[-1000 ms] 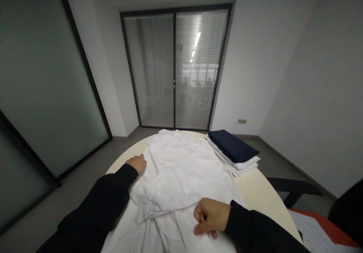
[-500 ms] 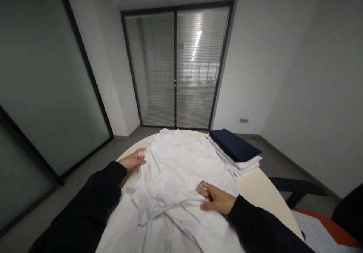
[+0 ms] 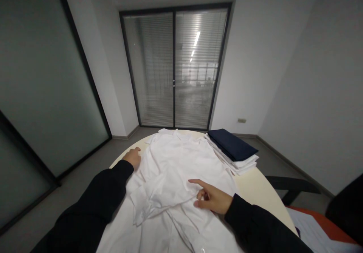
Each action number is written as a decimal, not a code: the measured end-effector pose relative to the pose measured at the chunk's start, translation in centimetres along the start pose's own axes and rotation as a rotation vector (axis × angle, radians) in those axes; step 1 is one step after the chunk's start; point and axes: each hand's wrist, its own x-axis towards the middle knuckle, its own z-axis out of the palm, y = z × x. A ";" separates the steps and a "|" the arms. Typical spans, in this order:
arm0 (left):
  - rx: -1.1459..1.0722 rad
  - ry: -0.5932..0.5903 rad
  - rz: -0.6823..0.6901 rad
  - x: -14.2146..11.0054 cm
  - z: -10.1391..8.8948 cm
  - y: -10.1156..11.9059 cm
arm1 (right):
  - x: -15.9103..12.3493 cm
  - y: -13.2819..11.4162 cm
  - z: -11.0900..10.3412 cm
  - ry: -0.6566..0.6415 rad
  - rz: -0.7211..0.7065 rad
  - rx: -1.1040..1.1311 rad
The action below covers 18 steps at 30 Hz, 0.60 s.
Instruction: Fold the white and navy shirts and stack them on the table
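White collared shirt, spread on a round cream table, between the two hands, its collar beyond both. A creased sleeve cuff lies nearer than the left hand and left of the right. Left hand: at the shirt's left edge, fingers bent; whether they pinch fabric cannot be told. Right hand: over the shirt's lower part, index finger stretched, thumb apart from it, remaining fingers curled; contact with the cloth cannot be judged. Beyond the right hand, to its right: folded navy cloth atop folded white cloth. Farther right of that hand: a black armrest and white sheets on an orange surface. Far beyond both hands: glazed panels with blinds
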 end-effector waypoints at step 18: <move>-0.060 -0.195 0.666 -2.9 3.1 10.6 | 0.6 0.1 1.7 0.398 -0.385 -0.201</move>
